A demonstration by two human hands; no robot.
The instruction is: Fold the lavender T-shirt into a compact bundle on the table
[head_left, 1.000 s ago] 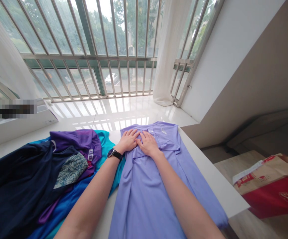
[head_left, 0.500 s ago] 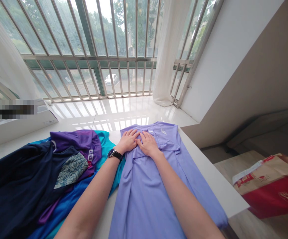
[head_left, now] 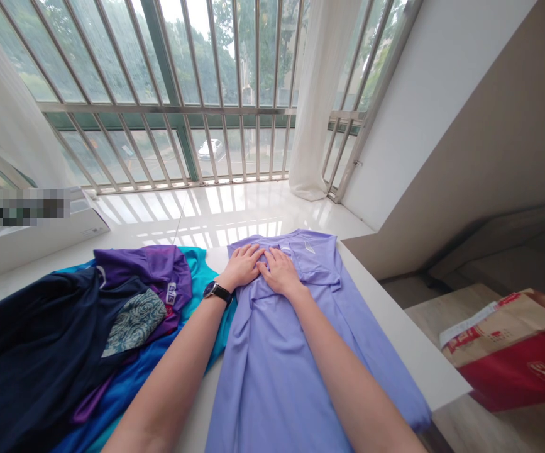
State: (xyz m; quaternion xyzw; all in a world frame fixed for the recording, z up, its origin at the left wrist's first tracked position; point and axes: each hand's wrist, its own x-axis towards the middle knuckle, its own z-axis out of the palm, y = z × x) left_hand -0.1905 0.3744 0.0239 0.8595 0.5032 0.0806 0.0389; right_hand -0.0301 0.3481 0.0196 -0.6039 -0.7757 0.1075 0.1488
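Note:
A lavender shirt [head_left: 281, 352] lies spread on the white windowsill, its collar end toward the window and a small pale logo near the top right. One sleeve is folded across its upper part. My left hand [head_left: 241, 267], with a black watch on the wrist, lies flat on the shirt's upper left. Beside it my right hand [head_left: 279, 270] rests flat on the cloth, fingers stretched out and the two hands almost touching at the fingertips. Both palms press down on the fabric without gripping it.
To the left lies a heap of clothes: a navy garment [head_left: 50, 340], a purple shirt [head_left: 159, 267], blue and teal pieces. A white box [head_left: 41, 236] stands behind them. Window bars [head_left: 173, 110] and a curtain [head_left: 312, 126] are ahead. A red-and-brown paper bag [head_left: 522, 371] sits lower right.

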